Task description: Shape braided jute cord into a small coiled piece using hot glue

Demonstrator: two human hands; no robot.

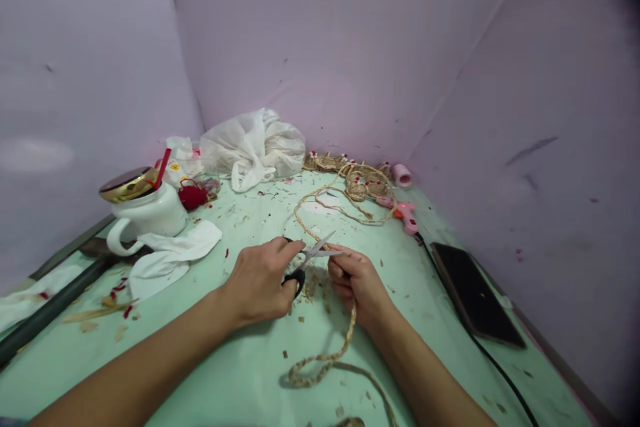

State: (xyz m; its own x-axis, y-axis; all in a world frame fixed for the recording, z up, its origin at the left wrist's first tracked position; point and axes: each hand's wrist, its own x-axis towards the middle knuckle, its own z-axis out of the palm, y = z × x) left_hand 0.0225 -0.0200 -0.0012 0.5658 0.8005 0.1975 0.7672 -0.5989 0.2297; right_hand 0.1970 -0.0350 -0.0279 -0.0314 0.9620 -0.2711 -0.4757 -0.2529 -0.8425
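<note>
Holding black-handled scissors (299, 278), the left hand (263, 277) has thumb and fingers engaged with the handles; the blades stand parted and point right, toward the other hand. The right hand (364, 285) grasps a braided cord (346, 349), fingers curled around it, with the fingertips close to the blade tips. Cord location: one stretch runs from the blades toward the far side of the light green tabletop (240, 380), while another hangs below the right hand and lies in a loop at the near side. Whether a blade touches the cord cannot be told from this view. Handling estimate: cord light, flexible and somewhat springy, dry and rough rather than slippery; single strands probably fray more readily than the whole braid. Best hold judged to be a firm pinch across all strands, just beside the blades with fingertips kept out from between them; scissors rigid, to be held by the handle loops only. Surroundings: scraps scattered under the hands; a pink glue gun (407, 215) at far right, beside beaded braided pieces (367, 184); a dark flat device (477, 294) nearer on the right; a white mug (163, 214) and a red yarn ball (193, 194) on the left.
</note>
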